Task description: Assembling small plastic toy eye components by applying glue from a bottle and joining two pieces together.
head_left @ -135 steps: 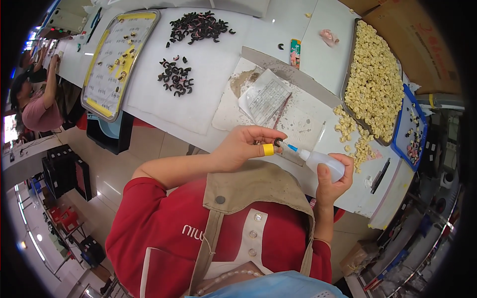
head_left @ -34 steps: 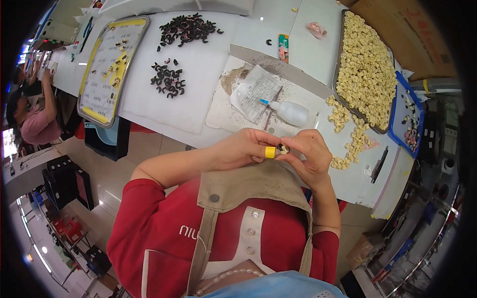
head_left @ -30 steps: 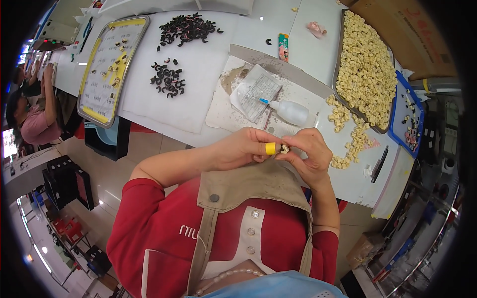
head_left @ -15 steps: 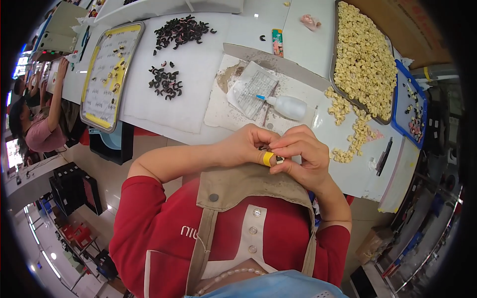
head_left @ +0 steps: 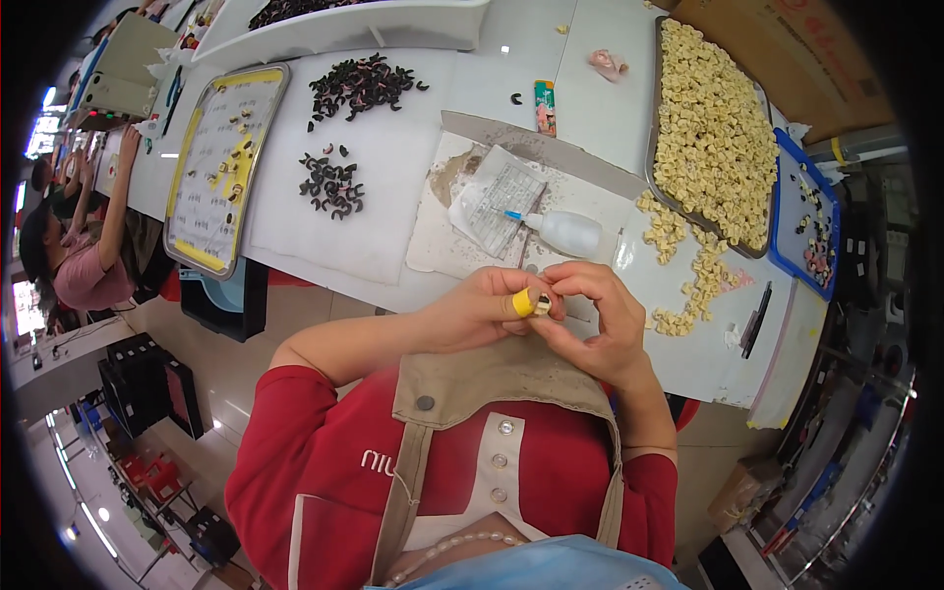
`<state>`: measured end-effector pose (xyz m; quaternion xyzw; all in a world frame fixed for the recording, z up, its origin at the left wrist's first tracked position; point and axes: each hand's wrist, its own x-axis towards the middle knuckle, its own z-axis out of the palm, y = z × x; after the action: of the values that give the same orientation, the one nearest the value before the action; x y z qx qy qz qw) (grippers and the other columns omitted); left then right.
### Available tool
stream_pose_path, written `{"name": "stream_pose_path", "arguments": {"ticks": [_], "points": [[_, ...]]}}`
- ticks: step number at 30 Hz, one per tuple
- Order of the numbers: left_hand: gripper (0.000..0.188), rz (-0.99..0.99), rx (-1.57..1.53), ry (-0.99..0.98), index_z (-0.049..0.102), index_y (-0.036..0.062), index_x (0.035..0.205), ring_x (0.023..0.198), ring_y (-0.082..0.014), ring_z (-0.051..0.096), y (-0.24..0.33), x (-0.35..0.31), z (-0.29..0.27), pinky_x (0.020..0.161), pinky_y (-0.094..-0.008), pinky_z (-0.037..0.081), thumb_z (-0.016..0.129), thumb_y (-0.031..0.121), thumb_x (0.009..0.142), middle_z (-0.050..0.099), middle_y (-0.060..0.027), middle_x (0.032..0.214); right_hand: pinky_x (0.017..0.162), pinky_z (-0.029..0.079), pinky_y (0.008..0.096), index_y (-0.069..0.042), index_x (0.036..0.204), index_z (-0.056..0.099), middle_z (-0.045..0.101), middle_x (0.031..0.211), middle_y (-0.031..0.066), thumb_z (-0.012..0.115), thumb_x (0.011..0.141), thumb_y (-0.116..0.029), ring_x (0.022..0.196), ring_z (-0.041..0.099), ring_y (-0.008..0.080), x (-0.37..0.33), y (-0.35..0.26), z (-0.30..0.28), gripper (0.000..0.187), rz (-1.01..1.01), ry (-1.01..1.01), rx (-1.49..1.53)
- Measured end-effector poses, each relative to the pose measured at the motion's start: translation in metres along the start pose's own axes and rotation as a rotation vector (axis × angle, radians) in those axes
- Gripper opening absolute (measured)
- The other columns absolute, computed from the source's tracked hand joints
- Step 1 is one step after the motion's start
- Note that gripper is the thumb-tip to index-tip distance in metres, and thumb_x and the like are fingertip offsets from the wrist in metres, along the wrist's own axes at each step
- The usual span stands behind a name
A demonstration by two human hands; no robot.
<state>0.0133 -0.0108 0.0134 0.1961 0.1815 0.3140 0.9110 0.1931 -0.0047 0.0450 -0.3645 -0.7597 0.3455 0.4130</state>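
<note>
A pale tiled floor is seen below the white worktable; crowded shelving is set at right; strip lights (lower left) are lit.

- White worktable — support for all items listed
- Left: white sheet
- Centre: cardboard
- Right: loose cream pieces, metal tray, black pen
- Far side: green packet, pinkish scrap
</note>
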Motion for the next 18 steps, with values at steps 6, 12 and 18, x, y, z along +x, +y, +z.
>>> {"name": "stream_pose_path", "arguments": {"ticks": [6,12,18], "points": [[0.029,-0.057,-0.159,0.085,0.055,-0.0021,0.104,0.057,-0.0041,0.031,-0.006,0.002,-0.005,0.057,-0.0200,0.030,0.052,0.022,0.088,0.055,0.0004,0.083,0.069,0.049,0.0259,-0.001,0.090,0.054,0.061,0.094,0.0139,0.066,0.062,0.006,0.080,0.061,0.0202,-0.002,0.002,-0.004,0.031,-0.008,-0.046,-0.068],[0.035,-0.128,-0.219,0.024,0.051,-0.0012,0.111,0.090,-0.0099,0.054,-0.012,0.003,-0.015,0.084,-0.0275,0.042,0.057,0.022,0.085,0.057,-0.0040,0.101,0.064,0.050,0.0252,-0.001,0.087,0.053,0.062,0.090,0.0122,0.065,0.061,0.006,0.071,0.061,0.0168,-0.007,0.006,-0.002,0.030,-0.036,-0.030,-0.109],[0.038,-0.120,-0.259,0.035,0.049,-0.0005,0.114,0.095,-0.0111,0.054,-0.014,0.004,-0.014,0.087,-0.0297,0.042,0.057,0.022,0.085,0.056,-0.0044,0.104,0.062,0.050,0.0244,-0.001,0.087,0.053,0.062,0.089,0.0117,0.065,0.062,0.006,0.069,0.060,0.0151,-0.007,0.012,0.004,0.029,-0.057,-0.011,-0.157]]}}
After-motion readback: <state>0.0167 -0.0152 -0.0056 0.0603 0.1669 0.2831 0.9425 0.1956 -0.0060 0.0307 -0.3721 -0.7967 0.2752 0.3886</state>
